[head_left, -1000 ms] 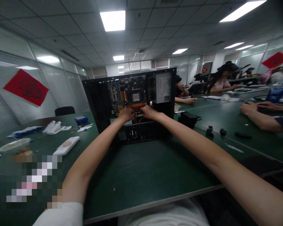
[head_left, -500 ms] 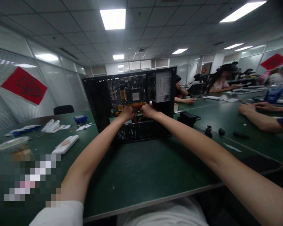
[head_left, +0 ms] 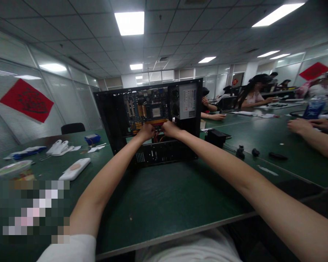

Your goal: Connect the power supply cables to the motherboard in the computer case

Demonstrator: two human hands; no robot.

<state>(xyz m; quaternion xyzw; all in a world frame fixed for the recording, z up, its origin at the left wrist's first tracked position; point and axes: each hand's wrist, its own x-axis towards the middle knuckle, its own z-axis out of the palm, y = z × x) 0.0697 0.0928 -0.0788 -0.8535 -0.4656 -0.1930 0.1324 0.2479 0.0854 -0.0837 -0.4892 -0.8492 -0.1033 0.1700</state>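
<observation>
Showing a co-worker's hand (head_left: 300, 126) shifted rightward; keeping left hand (head_left: 147, 131) and right hand (head_left: 171, 128) curled nearly closed, with any grip hidden, beside cables (head_left: 156, 137) inside the computer case (head_left: 166, 152) on the table (head_left: 164, 196), suggesting steady work.

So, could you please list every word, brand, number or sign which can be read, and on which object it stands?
No text is clear enough to quote.
Label on the power supply: too small and blurred.
Left red paper: dark characters, too blurred.
Right red paper: too blurred.
Motherboard: any markings too small.
</observation>
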